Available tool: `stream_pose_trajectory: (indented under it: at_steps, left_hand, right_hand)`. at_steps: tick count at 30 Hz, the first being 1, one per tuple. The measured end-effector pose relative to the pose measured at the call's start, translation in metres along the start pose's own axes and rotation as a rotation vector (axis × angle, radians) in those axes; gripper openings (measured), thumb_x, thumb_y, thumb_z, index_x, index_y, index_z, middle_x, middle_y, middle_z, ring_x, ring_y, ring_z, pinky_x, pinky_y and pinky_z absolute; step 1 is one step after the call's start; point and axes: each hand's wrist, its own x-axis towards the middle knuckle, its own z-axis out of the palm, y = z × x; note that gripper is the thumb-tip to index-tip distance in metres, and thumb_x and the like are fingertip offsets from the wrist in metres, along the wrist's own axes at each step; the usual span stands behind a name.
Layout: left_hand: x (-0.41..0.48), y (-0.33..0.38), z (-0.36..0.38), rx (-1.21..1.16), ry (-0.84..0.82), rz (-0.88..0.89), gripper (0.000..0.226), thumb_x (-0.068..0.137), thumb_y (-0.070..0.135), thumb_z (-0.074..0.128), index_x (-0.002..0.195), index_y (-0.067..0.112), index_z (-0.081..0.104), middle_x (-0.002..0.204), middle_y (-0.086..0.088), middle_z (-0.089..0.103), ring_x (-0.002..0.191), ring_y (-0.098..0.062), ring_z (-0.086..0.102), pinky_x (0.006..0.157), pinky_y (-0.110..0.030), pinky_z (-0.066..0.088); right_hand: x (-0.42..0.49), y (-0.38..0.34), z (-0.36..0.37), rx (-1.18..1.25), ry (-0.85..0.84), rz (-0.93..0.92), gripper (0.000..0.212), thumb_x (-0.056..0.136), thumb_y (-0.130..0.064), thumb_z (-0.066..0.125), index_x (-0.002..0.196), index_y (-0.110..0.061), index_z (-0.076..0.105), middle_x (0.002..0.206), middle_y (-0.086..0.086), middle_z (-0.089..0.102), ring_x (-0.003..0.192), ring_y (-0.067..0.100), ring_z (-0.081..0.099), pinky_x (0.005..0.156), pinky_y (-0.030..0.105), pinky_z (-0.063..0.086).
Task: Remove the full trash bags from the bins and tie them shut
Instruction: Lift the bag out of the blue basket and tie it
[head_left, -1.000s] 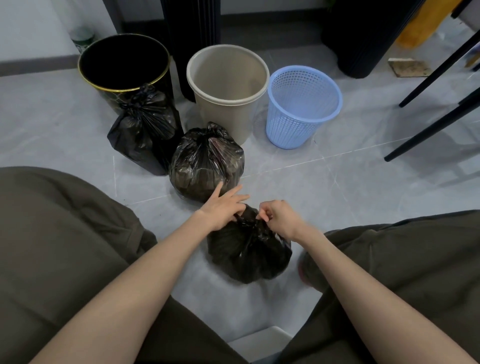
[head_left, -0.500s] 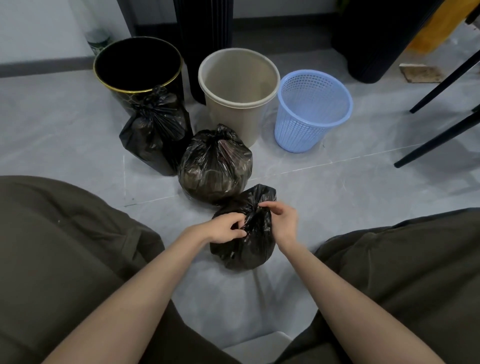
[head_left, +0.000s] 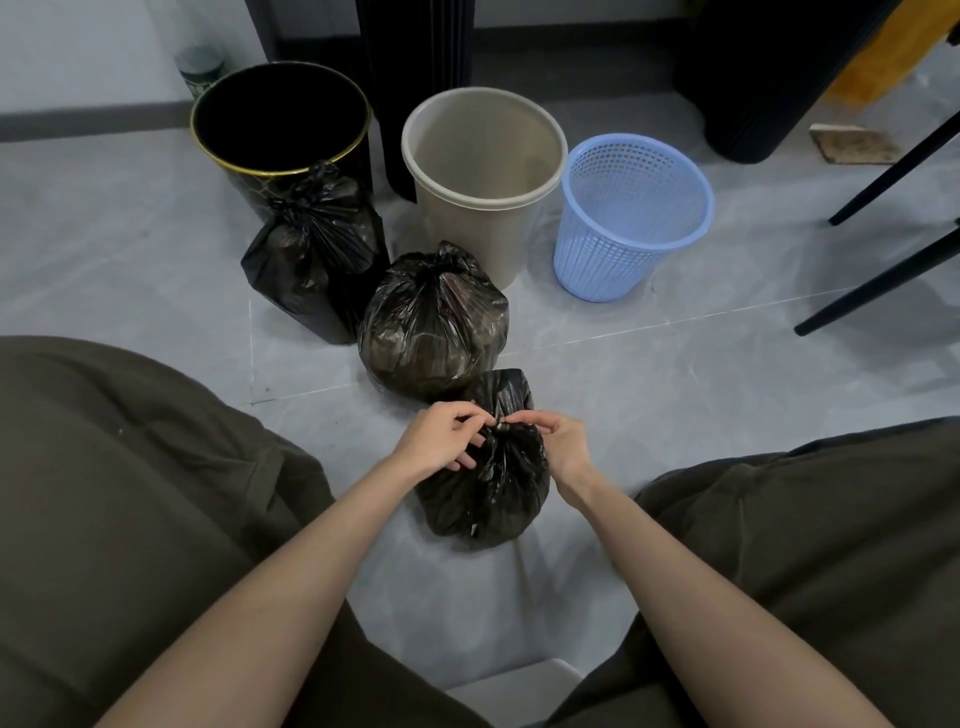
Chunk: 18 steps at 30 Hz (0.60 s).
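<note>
A small black trash bag (head_left: 488, 493) stands on the grey floor between my knees. My left hand (head_left: 441, 439) and my right hand (head_left: 558, 441) both pinch its gathered neck at the top, with a loose flap of plastic sticking up behind. Two more black bags stand beyond it with knotted tops: the middle bag (head_left: 434, 325) and the left bag (head_left: 311, 254). Behind them stand three bins with no bags inside: a black bin with a gold rim (head_left: 343, 104), a beige bin (head_left: 467, 228) and a blue mesh basket (head_left: 613, 260).
My knees in dark olive trousers fill the lower left and right. Black chair legs (head_left: 883, 280) slant in at the right. A dark ribbed column (head_left: 415, 78) and a dark round object (head_left: 769, 78) stand at the back. A white stool edge (head_left: 519, 686) shows below.
The bag's neck has been drawn tighter, its flap now standing up behind my fingers. Both hands shifted from gripping the bag's top to pinching the narrowed neck. The camera tilted slightly.
</note>
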Motion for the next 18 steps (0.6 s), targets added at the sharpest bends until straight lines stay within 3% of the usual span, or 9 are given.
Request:
stream_pose_trajectory:
  at_steps: [6, 11, 15, 18]
  left_hand:
    - [0.004, -0.001, 0.000, -0.057, -0.072, -0.117, 0.020, 0.089, 0.026, 0.062, 0.107, 0.019, 0.069, 0.083, 0.001, 0.066, 0.064, -0.011, 0.068, 0.053, -0.022, 0.055]
    - [0.004, -0.001, 0.000, 0.004, -0.073, -0.127, 0.020, 0.088, 0.024, 0.064, 0.104, 0.015, 0.071, 0.077, 0.003, 0.068, 0.063, -0.010, 0.068, 0.059, -0.027, 0.056]
    - [0.006, 0.004, -0.001, 0.183, 0.002, -0.090, 0.013, 0.086, 0.028, 0.063, 0.090, 0.025, 0.074, 0.075, 0.004, 0.073, 0.065, -0.010, 0.071, 0.071, -0.034, 0.060]
    - [0.003, 0.012, -0.009, 0.473, 0.109, -0.024, 0.017, 0.082, 0.029, 0.059, 0.087, 0.034, 0.075, 0.077, 0.007, 0.074, 0.076, -0.010, 0.069, 0.075, -0.023, 0.052]
  right_hand:
    - [0.001, 0.001, -0.003, -0.091, 0.002, -0.017, 0.018, 0.077, 0.009, 0.068, 0.072, -0.008, 0.068, 0.060, -0.005, 0.068, 0.051, 0.003, 0.061, 0.053, 0.015, 0.051]
    - [0.000, 0.001, -0.002, -0.126, -0.022, -0.013, 0.020, 0.076, 0.011, 0.068, 0.070, -0.008, 0.068, 0.054, -0.008, 0.067, 0.049, 0.000, 0.060, 0.052, 0.012, 0.049]
    - [-0.001, -0.001, -0.003, -0.150, -0.051, -0.038, 0.016, 0.075, 0.008, 0.070, 0.077, -0.007, 0.073, 0.060, -0.007, 0.070, 0.055, 0.001, 0.063, 0.057, 0.014, 0.051]
    - [-0.002, -0.003, -0.003, -0.055, -0.017, -0.035, 0.014, 0.070, 0.002, 0.078, 0.081, -0.005, 0.074, 0.070, -0.002, 0.073, 0.063, 0.005, 0.066, 0.059, 0.015, 0.052]
